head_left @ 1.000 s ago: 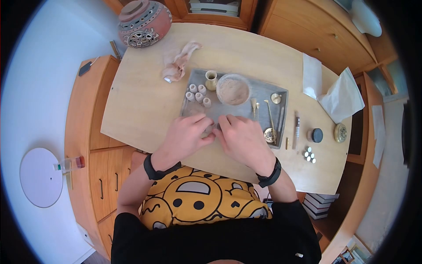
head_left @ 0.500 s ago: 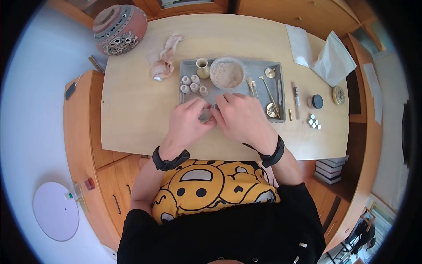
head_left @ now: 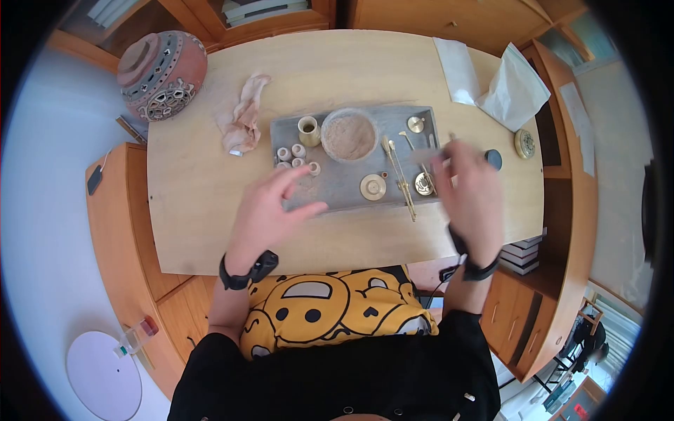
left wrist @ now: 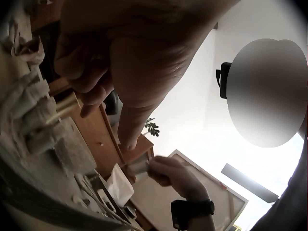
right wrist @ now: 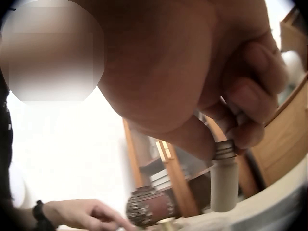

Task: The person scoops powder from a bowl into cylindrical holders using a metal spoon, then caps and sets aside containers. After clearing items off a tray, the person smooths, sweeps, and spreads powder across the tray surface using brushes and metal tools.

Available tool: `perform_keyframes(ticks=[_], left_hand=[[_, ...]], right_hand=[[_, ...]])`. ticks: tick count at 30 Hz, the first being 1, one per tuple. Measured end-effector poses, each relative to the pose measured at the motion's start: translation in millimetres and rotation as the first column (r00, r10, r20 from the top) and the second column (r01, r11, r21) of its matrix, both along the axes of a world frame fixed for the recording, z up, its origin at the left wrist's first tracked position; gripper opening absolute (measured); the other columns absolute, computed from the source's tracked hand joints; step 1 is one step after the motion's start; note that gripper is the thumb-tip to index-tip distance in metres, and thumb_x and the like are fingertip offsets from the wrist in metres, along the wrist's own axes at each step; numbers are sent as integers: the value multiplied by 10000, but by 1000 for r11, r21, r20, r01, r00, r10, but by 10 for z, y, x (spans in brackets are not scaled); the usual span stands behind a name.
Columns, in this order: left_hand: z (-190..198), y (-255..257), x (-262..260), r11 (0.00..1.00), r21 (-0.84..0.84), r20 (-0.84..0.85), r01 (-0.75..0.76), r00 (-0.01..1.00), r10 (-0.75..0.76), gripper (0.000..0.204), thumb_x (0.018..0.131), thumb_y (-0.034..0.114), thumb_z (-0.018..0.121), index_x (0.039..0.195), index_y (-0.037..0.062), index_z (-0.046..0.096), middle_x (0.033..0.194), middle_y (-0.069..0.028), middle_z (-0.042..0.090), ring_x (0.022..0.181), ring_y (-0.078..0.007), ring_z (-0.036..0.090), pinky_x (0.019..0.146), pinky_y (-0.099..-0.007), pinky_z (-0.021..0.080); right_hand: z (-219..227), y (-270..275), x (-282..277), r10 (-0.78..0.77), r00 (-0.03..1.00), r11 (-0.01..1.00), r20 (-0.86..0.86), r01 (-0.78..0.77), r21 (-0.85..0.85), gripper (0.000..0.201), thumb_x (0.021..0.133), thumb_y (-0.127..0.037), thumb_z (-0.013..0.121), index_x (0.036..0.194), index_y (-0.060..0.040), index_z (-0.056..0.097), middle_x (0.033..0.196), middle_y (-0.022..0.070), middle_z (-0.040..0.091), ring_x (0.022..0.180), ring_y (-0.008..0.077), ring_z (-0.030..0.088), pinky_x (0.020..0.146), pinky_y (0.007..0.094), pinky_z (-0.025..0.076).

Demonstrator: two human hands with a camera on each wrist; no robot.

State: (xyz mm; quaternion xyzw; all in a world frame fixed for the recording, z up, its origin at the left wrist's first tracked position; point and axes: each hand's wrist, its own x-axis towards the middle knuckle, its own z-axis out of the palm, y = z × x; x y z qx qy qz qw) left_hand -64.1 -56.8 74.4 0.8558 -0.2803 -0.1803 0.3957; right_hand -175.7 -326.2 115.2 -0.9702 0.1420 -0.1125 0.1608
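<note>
My right hand (head_left: 474, 200) pinches a small pale vial (right wrist: 224, 185) by its metallic-looking top, between thumb and fingertips. In the head view that hand is blurred and raised over the right end of the grey tray (head_left: 337, 201). My left hand (head_left: 263, 217) holds nothing and hovers at the tray's front left, thumb and index finger spread apart. Just beyond its fingertips stand several small vials (head_left: 298, 151), partly hidden by the fingers. A brass disc-shaped piece (head_left: 373, 186) lies near the tray's front edge, beside long thin brass tools (head_left: 401, 184).
A bowl of powder (head_left: 349, 135) and a small brass vase (head_left: 309, 131) stand at the tray's back. To the right are a dark-lidded jar (head_left: 493, 160), a round ornate box (head_left: 524, 143) and a white bag (head_left: 512, 91). A crumpled cloth (head_left: 246, 116) lies left.
My hands, together over the tray's front earlier, have parted. The right swung rightward with the vial; the left drew back left with spread fingers. The brass disc-shaped piece has come into view between them.
</note>
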Motion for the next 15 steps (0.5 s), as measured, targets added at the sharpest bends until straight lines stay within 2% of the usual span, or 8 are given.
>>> perform_keyframes(ticks=[1,2,3,4,6,10,12,15], left_hand=[[5,55,54,1000,7,-12,-2,1000,2,462,740,198,830,1148,42,681,679,11,422,618,-88,429,566,-259,386],[-12,109,127,998,35,-35,-44,998,45,406,787,186,797,1143,31,679,680,23,429,625,-79,423,567,-250,379],[-25,164,176,994,64,-60,-86,994,90,352,835,175,764,1138,19,677,682,34,437,631,-70,416,569,-242,372],[-28,214,193,994,69,-71,-89,993,94,352,835,175,764,1138,19,677,682,34,437,631,-70,416,569,-242,372],[-3,252,203,985,1,-119,-171,978,170,250,902,154,701,1090,-10,674,669,33,443,618,-66,391,554,-246,357],[55,338,172,988,-48,-73,-148,987,144,194,929,164,677,978,-23,661,660,35,450,608,-53,373,537,-249,330],[127,385,154,985,107,-31,-134,990,138,187,911,159,692,888,-15,628,643,38,421,600,-52,361,540,-249,320],[99,489,87,986,98,46,-139,990,135,177,874,141,724,865,1,616,654,38,390,608,-63,354,550,-245,315]], right_hand=[[27,-205,12,-76,997,997,-29,76,-8,155,907,-168,640,906,-35,560,807,177,653,702,362,650,628,463,497],[-3,-446,8,-134,988,990,-79,130,-54,153,919,-183,631,937,-43,572,810,170,656,732,361,653,645,471,498],[-117,-739,-2,-177,979,978,-102,163,-134,160,936,-200,611,950,-43,578,817,175,658,794,371,655,671,480,497],[-148,-965,40,-244,955,960,-169,212,-183,176,948,-223,579,983,-51,588,843,182,665,855,384,652,701,495,498],[-287,-1426,27,-228,957,958,-177,189,-214,188,941,-216,585,1004,-39,589,877,191,665,854,392,645,709,487,490],[-429,-1557,85,-241,938,940,-250,162,-300,228,923,-223,595,1049,-33,592,947,209,677,907,415,641,749,496,494],[-483,-1577,103,-248,934,936,-258,163,-311,233,919,-228,597,1058,-41,597,948,210,679,915,416,641,760,501,499],[-601,-1638,127,-233,940,930,-251,140,-340,230,913,-239,594,1064,-65,606,953,205,681,917,413,647,768,512,510]])
